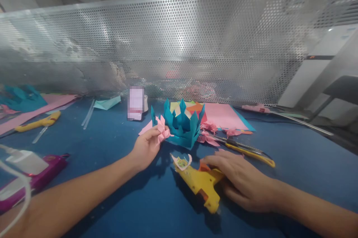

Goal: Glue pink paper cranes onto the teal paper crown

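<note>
My left hand (pixel 145 150) pinches a folded pink paper flower (pixel 162 132) between thumb and fingers, just in front of a blue paper crown (pixel 183 128) standing upright on the table. Wrapped around the handle of a yellow hot glue gun (pixel 199 184) is my right hand (pixel 243 180), with fingers near its orange trigger. The gun's nozzle points up and left towards the flower, and a pale curled scrap clings near the tip. Several other pink paper flowers (pixel 208 137) lie to the right of the crown.
Right of the crown lie a yellow-handled cutter (pixel 251 155) and pink paper sheets (pixel 226 116). Behind stands a phone (pixel 136 100) with a blurred screen. At left are another yellow glue gun (pixel 39 121), clear glue sticks (pixel 88 114) and a purple power strip (pixel 54 167). A perforated metal partition (pixel 179 44) bounds the back.
</note>
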`<state>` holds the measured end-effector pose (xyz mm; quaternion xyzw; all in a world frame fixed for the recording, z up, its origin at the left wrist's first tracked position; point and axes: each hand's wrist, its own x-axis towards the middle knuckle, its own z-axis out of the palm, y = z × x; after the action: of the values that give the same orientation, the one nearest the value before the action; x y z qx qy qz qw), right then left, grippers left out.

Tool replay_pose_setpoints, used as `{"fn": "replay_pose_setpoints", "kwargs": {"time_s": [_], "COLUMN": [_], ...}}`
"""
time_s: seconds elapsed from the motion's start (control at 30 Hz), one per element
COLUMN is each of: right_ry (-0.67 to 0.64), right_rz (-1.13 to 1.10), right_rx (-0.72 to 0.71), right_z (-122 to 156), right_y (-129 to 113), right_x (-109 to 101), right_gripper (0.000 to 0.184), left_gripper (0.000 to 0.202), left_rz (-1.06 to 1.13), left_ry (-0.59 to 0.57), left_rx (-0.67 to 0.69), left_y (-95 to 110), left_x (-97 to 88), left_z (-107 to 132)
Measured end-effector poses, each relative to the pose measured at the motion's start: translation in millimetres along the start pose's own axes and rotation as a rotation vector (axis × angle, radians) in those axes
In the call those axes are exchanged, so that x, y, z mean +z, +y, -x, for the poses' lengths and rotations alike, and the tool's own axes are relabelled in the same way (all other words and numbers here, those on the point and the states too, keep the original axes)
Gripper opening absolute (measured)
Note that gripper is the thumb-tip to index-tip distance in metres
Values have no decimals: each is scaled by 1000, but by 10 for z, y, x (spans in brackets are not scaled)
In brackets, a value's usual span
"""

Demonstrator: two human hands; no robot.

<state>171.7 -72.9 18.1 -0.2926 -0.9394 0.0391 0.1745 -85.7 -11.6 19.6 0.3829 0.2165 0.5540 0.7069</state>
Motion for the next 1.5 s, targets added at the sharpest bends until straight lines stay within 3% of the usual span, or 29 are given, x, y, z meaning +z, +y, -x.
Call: {"fn": "replay_pose_setpoints", "kwargs": {"time_s": [0.4, 0.6, 0.67, 0.77, 0.83, 0.97, 1.03, 1.13, 1.27, 1.5], "right_ry": [6, -83, 2, 259, 315, 197, 43, -228, -320, -436], "right_rz": [25, -27, 28, 125, 90, -216, -381, -412, -375, -583], "right_rx": [-65, -195, -174, -102, -19, 254, 353, 402, 548, 408], "right_z": [-31, -133, -216, -431, -645, -1131, -1320, -1471, -1493, -1394], "right_y": [-12, -10, 18, 79, 110, 128, 133, 165, 262, 516], "right_x": [50, -102, -165, -250, -318, -503, -590, -655, -641, -779], "right_gripper": [46, 44, 37, 32, 40, 49, 52, 60, 58, 43], "left_gripper": [16, 14, 13, 10, 9, 7, 7, 9, 11, 13], "left_rz": [-57, -50, -42, -28, -20, -1, 22, 61, 86, 124], "left_ry": [8, 36, 52, 76, 92, 112, 133, 160, 144, 65], "left_rx": [35, 44, 50, 50, 42, 39, 63, 100, 99, 66], "left_y": [7, -11, -14, -17, -21, -50, -76, -106, -128, -207], "left_x": [-140, -168, -167, -141, -117, -96, -104, -118, -104, -28], "left_z": [-104, -112, -113, -109, -108, -133, -168, -233, -321, -451]}}
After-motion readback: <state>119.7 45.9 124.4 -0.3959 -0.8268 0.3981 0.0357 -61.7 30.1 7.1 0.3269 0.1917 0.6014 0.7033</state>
